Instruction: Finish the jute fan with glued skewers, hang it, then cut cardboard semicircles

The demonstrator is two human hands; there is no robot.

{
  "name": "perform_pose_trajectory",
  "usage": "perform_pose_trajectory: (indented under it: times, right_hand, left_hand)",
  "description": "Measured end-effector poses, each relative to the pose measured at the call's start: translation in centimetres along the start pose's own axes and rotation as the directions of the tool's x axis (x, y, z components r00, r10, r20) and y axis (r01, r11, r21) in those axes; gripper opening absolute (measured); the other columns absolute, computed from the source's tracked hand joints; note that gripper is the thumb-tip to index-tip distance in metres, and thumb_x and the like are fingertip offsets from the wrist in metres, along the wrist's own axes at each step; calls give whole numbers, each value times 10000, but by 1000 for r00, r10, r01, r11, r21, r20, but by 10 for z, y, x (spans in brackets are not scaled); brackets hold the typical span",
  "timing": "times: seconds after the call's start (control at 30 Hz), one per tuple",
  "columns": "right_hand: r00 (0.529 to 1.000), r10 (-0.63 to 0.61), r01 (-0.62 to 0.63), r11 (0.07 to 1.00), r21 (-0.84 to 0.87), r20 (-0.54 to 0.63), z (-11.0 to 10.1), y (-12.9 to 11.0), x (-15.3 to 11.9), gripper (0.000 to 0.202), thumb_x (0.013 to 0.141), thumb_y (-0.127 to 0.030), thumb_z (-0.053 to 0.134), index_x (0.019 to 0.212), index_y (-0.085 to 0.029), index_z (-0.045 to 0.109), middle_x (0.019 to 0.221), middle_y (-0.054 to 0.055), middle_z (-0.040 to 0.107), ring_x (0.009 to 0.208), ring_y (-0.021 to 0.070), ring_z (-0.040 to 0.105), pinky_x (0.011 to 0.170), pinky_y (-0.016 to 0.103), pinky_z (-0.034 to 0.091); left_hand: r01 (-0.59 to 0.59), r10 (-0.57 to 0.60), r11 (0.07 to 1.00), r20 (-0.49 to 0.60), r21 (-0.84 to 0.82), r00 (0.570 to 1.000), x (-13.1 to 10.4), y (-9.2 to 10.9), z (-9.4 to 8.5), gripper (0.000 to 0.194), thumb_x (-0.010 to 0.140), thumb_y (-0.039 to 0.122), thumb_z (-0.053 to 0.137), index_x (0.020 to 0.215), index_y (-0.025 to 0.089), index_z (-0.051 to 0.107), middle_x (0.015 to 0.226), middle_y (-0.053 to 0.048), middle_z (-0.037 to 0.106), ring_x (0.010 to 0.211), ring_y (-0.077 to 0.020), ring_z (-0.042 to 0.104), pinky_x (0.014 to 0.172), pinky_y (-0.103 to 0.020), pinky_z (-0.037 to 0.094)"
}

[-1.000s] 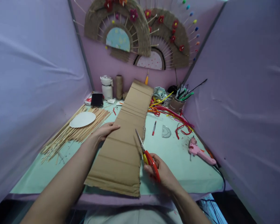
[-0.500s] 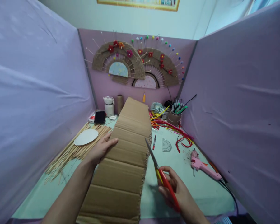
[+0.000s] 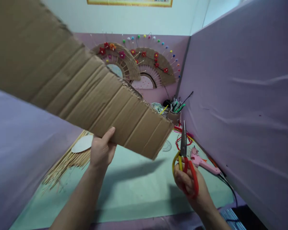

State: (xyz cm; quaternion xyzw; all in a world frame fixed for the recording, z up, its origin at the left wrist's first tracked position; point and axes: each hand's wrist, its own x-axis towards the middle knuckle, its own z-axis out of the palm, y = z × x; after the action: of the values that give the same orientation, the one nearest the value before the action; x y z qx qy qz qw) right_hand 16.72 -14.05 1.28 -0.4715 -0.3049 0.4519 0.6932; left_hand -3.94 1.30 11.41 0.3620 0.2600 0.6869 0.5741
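A long creased cardboard strip (image 3: 86, 86) is raised above the table, slanting from the upper left down to the right, its upper edge ragged. My left hand (image 3: 103, 148) grips its lower edge, thumb on the near face and the other fingers mostly hidden. My right hand (image 3: 187, 179) is closed around the red and yellow handles of the scissors (image 3: 183, 143). The blades point up, close together, to the right of the strip's end and apart from it.
Thin wooden sticks (image 3: 62, 166) and a white oval (image 3: 82, 143) lie at left. A pink glue gun (image 3: 206, 164) with a cable is at right. Behind are a protractor (image 3: 167, 146), red pipe cleaners (image 3: 177, 142), a tool holder (image 3: 174, 117) and decorated fans (image 3: 158, 64).
The cardboard has been lifted off the table and swung round, its far end now at the upper left. My right hand has moved right and turned the scissors upright.
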Motion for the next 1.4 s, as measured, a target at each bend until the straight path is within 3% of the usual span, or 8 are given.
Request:
perform_pose_trajectory:
  times: [0.07,0.1,0.27,0.37,0.53,0.73,1.0,1.4]
  right_hand:
    - [998,45,-47,998,36,49,1,7,-1,372,718,-454,777,813,-218,505,617,-56,441,470,61,363,402,182,269]
    - [996,55,-60,996,60,71,2,10,-2,383,723,-488,764,790,-215,503,615,-54,429,475,62,350,407,184,260]
    - [979,-1,-38,981,189,204,9,23,-6,531,714,-638,702,1021,-218,599,761,-12,467,603,97,390,531,218,344]
    - [964,53,-102,979,178,259,11,38,-7,622,706,-685,678,1120,-227,602,872,17,482,681,117,442,592,239,372]
    - [953,105,-95,994,-48,284,12,56,-10,626,793,-711,557,1199,-234,544,1069,80,543,802,159,506,676,282,393]
    - [938,118,-51,977,-206,327,14,44,6,626,811,-726,509,1169,-213,512,1174,109,547,860,182,581,678,292,415]
    - [929,81,-26,987,-156,362,21,27,43,688,734,-780,545,1092,-192,530,1013,80,588,798,167,581,661,275,426]
    - [896,143,-72,981,-180,420,15,31,44,632,762,-739,561,1131,-226,538,808,-3,488,614,113,450,530,227,375]
  left_hand:
    - [243,-242,970,66,-1,968,8,-16,5,235,685,191,763,905,143,697,1007,-114,726,1138,-289,606,958,-414,516]
    - [287,-285,958,78,-9,955,11,-25,6,226,691,205,764,895,134,698,1010,-121,726,1148,-293,599,960,-427,515]
    - [162,-162,981,9,-108,987,11,-58,9,283,689,235,789,946,167,693,1070,-81,722,1178,-254,578,991,-436,494]
    - [139,-143,985,-38,-101,989,7,-67,9,287,682,241,799,944,186,694,1039,-62,731,1153,-241,596,989,-425,496]
    - [89,-98,992,-98,-92,990,8,-67,10,283,719,217,761,991,250,690,1065,-28,727,1153,-224,596,955,-411,521]
    - [47,-53,996,-100,-70,994,9,-64,9,276,753,212,720,1019,277,683,1083,-19,720,1154,-224,595,930,-405,538]
    - [72,-91,990,-157,-121,983,6,-59,7,208,774,190,684,975,246,694,1068,-32,722,1111,-220,618,922,-408,548]
    - [73,-92,991,-172,-110,981,-5,-57,4,226,765,199,700,983,257,702,1071,-25,724,1113,-227,621,924,-407,551]
